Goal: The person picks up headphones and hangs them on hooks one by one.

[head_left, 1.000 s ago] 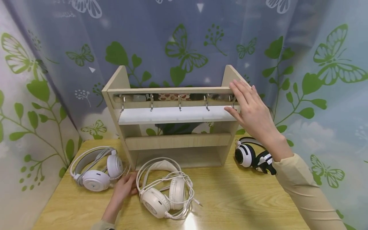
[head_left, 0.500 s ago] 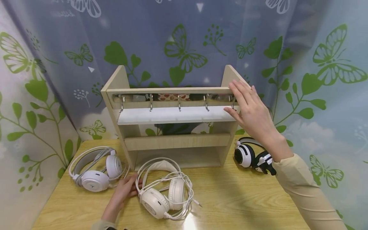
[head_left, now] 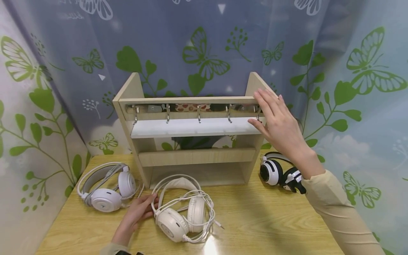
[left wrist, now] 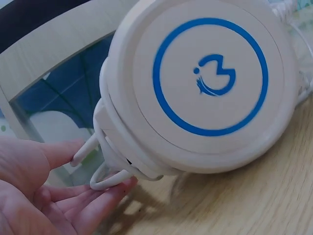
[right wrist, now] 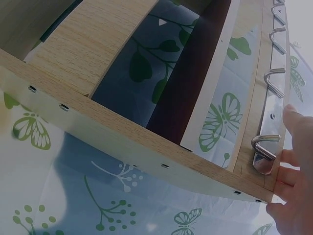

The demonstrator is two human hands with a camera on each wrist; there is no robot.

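White headphones point(head_left: 171, 224) with a looped white cable lie on the table at the front middle. My left hand point(head_left: 137, 210) holds the left side of their headband, thumb on one side and fingers on the other. Up close in the left wrist view, an ear cup point(left wrist: 142, 112) bears a blue ring and logo. My right hand point(head_left: 280, 129) rests on the top right corner of a light wooden rack point(head_left: 197, 156), its fingers straight along the edge. In the right wrist view, the fingertips lie near the end hook point(right wrist: 266, 142) of the metal hook rail.
Another white headset point(head_left: 106, 200) lies at the left of the wooden table point(head_left: 248, 223). Black-and-white headphones point(head_left: 271, 172) lie to the right, partly behind my right forearm. Several hooks line the rack's top bar above a white shelf point(head_left: 197, 126). A patterned curtain point(head_left: 165, 42) stands behind.
My left hand has shifted slightly right, and its thumb has come onto the headband of the middle headphones. The right hand has stayed on the rack's corner.
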